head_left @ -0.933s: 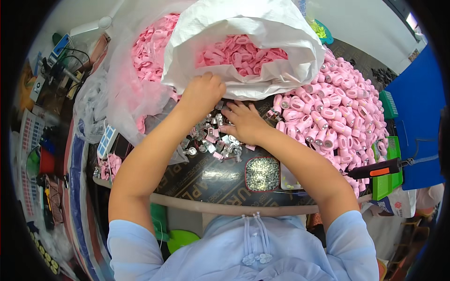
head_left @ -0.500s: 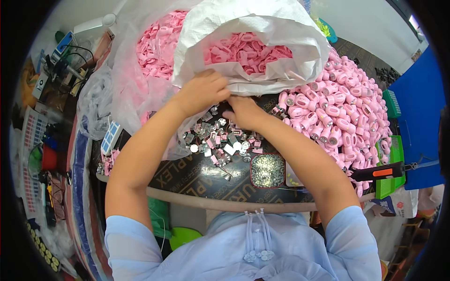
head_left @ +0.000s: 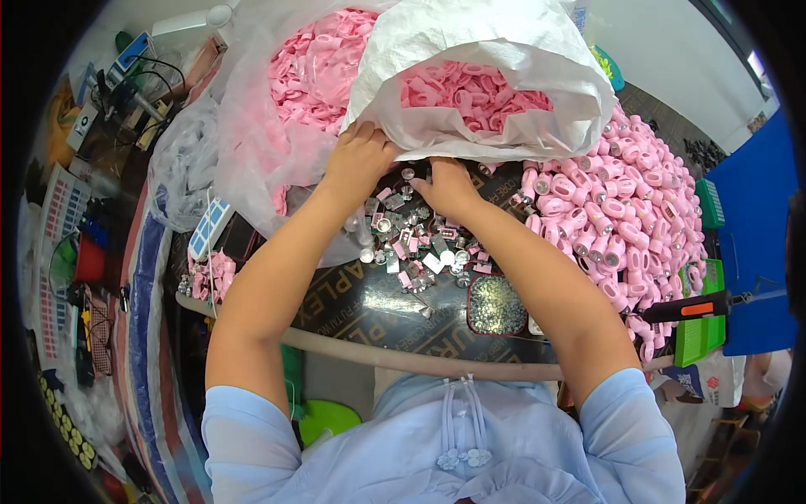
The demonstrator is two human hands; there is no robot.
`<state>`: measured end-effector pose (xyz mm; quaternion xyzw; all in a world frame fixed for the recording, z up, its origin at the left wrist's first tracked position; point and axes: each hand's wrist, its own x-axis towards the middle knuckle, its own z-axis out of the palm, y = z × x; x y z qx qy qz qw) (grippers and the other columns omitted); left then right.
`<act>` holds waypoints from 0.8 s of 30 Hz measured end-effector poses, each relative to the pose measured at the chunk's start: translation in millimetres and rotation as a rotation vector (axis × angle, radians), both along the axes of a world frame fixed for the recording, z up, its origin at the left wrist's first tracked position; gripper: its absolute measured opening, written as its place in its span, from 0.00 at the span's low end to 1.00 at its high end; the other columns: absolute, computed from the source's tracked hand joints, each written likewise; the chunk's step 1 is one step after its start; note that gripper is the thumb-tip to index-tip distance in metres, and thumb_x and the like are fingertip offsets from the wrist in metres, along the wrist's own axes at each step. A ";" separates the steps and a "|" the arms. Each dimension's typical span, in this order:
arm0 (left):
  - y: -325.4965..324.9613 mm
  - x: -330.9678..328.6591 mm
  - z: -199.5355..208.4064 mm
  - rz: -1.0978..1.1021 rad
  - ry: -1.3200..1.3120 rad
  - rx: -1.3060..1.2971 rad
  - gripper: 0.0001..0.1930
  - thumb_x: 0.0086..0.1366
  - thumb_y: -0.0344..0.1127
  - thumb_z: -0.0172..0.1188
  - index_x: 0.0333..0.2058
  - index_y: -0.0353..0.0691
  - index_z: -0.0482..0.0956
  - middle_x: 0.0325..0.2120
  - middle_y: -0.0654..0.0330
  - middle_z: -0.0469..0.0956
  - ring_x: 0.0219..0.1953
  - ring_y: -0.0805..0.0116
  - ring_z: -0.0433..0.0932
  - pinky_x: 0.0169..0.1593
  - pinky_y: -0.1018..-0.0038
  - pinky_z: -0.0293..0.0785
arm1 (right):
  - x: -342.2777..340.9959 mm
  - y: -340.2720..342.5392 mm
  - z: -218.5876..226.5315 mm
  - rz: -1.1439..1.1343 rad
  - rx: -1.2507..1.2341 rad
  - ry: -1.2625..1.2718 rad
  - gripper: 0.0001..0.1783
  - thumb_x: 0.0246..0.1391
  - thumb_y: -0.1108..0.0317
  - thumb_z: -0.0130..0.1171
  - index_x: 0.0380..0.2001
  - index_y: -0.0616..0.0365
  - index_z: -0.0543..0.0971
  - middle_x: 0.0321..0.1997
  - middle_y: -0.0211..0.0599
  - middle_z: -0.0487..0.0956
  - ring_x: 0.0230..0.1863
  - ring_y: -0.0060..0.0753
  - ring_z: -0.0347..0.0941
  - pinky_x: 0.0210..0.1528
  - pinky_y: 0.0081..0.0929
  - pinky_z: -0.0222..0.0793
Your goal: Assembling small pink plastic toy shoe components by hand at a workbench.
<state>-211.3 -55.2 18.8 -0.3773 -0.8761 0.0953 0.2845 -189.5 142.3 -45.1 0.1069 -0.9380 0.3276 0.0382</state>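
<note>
dark desk (head_left: 369, 311) is buried in pink plastic parts (head_left: 621, 202). both hands sit at the white sack (head_left: 487, 50) mouth: left hand (head_left: 359, 155) clenched on its edge, right hand (head_left: 449, 185) flat, fingers loose, over small metal pieces (head_left: 416, 252).

A dark bench (head_left: 395, 323) with pale lettering on its top and a light rounded front edge carries the work. Left of the left hand (head_left: 359, 155), a cluttered side surface (head_left: 101, 143) holds cables, small boxes and sheets of coloured stickers. Well to the right of the right hand (head_left: 449, 186), a blue panel (head_left: 760, 244) stands beside green plastic baskets (head_left: 701, 323). Beyond both hands, the pale wall (head_left: 663, 50) is evenly lit by bright light.
</note>
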 end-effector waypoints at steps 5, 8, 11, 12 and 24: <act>-5.3 -6.4 0.5 -0.015 0.003 0.011 0.09 0.55 0.36 0.61 0.36 0.45 0.81 0.37 0.62 0.78 0.50 0.60 0.73 0.60 0.61 0.67 | -4.5 -5.2 1.9 0.072 0.096 -0.037 0.41 0.53 0.50 0.65 0.65 0.57 0.65 0.70 0.58 0.62 0.73 0.57 0.54 0.74 0.50 0.43; -8.8 -7.3 2.8 -0.032 -0.042 0.035 0.10 0.54 0.33 0.60 0.37 0.46 0.80 0.37 0.61 0.78 0.50 0.60 0.74 0.62 0.52 0.64 | -12.9 -2.3 -1.9 0.108 0.076 -0.062 0.38 0.54 0.49 0.64 0.66 0.48 0.67 0.71 0.51 0.63 0.73 0.54 0.54 0.73 0.54 0.42; -8.9 -7.1 7.2 -0.023 -0.048 0.011 0.08 0.54 0.33 0.60 0.35 0.46 0.79 0.38 0.62 0.78 0.50 0.59 0.74 0.63 0.52 0.64 | -22.9 2.6 -3.0 0.316 -0.010 -0.343 0.36 0.55 0.46 0.62 0.66 0.40 0.67 0.72 0.46 0.64 0.74 0.51 0.53 0.73 0.57 0.39; -9.1 -5.7 7.9 -0.057 -0.037 0.027 0.08 0.55 0.34 0.59 0.35 0.47 0.80 0.38 0.62 0.77 0.49 0.60 0.73 0.62 0.54 0.65 | -18.1 -2.5 -5.3 0.217 0.045 -0.290 0.36 0.56 0.44 0.61 0.66 0.40 0.67 0.72 0.45 0.64 0.74 0.51 0.53 0.73 0.58 0.38; -24.8 24.5 6.6 -0.077 -0.139 -0.122 0.05 0.57 0.36 0.57 0.29 0.46 0.82 0.38 0.63 0.72 0.50 0.63 0.69 0.64 0.56 0.57 | -29.3 -22.8 -1.3 -0.005 0.223 -0.096 0.30 0.58 0.48 0.60 0.63 0.40 0.72 0.67 0.46 0.69 0.72 0.55 0.57 0.69 0.65 0.44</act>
